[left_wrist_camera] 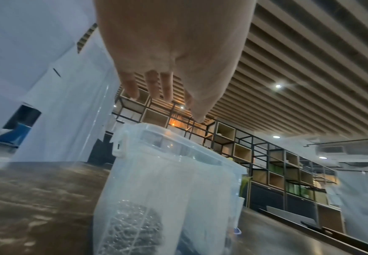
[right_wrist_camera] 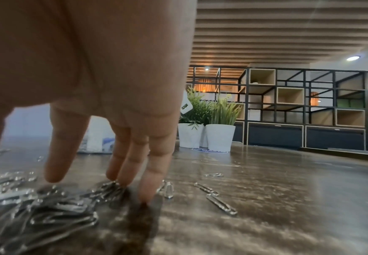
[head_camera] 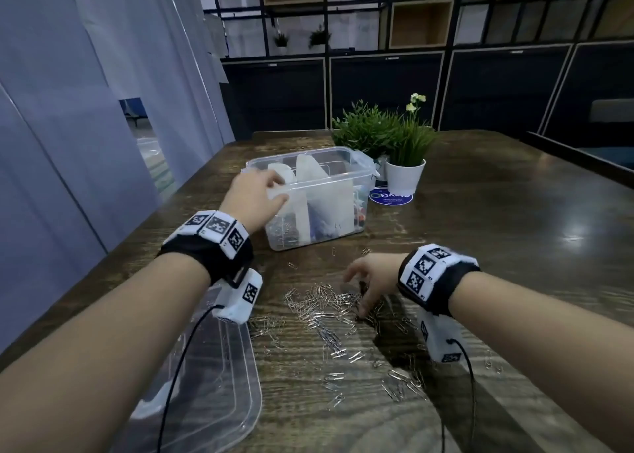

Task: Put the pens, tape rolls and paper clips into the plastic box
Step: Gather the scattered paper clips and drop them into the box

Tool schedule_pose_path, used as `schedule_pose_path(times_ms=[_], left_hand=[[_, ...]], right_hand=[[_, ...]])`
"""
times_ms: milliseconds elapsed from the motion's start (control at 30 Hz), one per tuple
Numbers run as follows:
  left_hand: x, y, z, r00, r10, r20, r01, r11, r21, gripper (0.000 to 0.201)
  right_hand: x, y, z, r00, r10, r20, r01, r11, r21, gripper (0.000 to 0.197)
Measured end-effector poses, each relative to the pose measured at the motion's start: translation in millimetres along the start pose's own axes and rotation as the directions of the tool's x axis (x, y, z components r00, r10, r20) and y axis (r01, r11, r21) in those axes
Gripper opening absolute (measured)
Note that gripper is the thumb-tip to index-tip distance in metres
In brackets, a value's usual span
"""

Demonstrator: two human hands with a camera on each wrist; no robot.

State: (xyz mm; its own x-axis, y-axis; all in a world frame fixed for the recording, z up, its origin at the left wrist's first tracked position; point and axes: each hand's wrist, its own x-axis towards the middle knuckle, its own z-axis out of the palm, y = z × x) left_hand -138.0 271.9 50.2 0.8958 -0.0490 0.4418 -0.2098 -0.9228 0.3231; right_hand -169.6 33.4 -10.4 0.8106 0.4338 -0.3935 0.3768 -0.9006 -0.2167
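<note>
1. The right hand [head_camera: 368, 282] is down on the worktop [head_camera: 497, 229], fingers [right_wrist_camera: 150, 174] reaching down with their tips among the paper clips [head_camera: 322, 310]. The grip looks released, raking more than pinching; I cannot tell whether any clip is caught under the fingertips.
2. The left hand [head_camera: 255, 195] is over the near left corner of the plastic box [head_camera: 315, 198]. In the left wrist view its fingers [left_wrist_camera: 165, 86] hang straight and hold nothing. Whether it touches the rim I cannot tell.
3. The box stands open just beyond the clip pile. Through its clear wall [left_wrist_camera: 167, 198] a heap of clips already lies in the left end, with pale upright things and coloured items further right; pens and tape rolls I cannot make out for certain.
4. Step in hand, as I judge it: gathering the loose clips, the last of the task. Many are still spread on the worktop.
5. The next move calls for sweeping the clips into a tight heap, closing the fingers round a bunch, then lifting it over the near wall.
6. Edges and room: the clear lid [head_camera: 206, 377] lies flat at the near left, with clips touching its edge. Two potted plants [head_camera: 394, 143] stand just behind the box. The right of the worktop is open for moving.
</note>
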Motion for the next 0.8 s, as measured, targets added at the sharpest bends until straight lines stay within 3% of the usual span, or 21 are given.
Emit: schedule_pose_path(times_ms=[67,167,267,400,600,700,800], left_hand=[[11,-11,2,0.992,-0.020,-0.121,0.028,0.997,0.068,0.039],[31,-32,15,0.998,-0.053,-0.020,0.054,0.997,0.061,0.043],[43,-49,28,0.996,-0.008,0.086,0.017,0.994,-0.105,0.030],[45,-55,29,0.996,0.040,0.080,-0.022,0.979,-0.204,0.024],[46,-61,23,0.980,0.091,0.176,-0.060,0.983,-0.172,0.024],[46,-65,20,0.989,0.051,0.142,-0.012,0.965,-0.263,0.008],[46,-65,17,0.989,0.043,0.144,0.006,0.947,-0.321,0.011]], right_hand=[[8,-1,3,1.000,-0.010,0.022,0.012,0.996,-0.085,0.066],[21,4,2,1.000,-0.024,0.006,0.024,0.998,-0.059,0.051],[29,11,1,0.998,-0.067,0.005,0.068,0.997,-0.036,0.035],[36,19,1,0.997,-0.082,0.012,0.082,0.997,-0.011,0.022],[38,22,0,0.996,-0.089,0.028,0.089,0.996,0.017,0.015],[32,18,-12,0.996,-0.088,-0.034,0.090,0.993,0.070,0.009],[25,10,-39,0.984,-0.126,-0.124,0.149,0.968,0.200,0.004]])
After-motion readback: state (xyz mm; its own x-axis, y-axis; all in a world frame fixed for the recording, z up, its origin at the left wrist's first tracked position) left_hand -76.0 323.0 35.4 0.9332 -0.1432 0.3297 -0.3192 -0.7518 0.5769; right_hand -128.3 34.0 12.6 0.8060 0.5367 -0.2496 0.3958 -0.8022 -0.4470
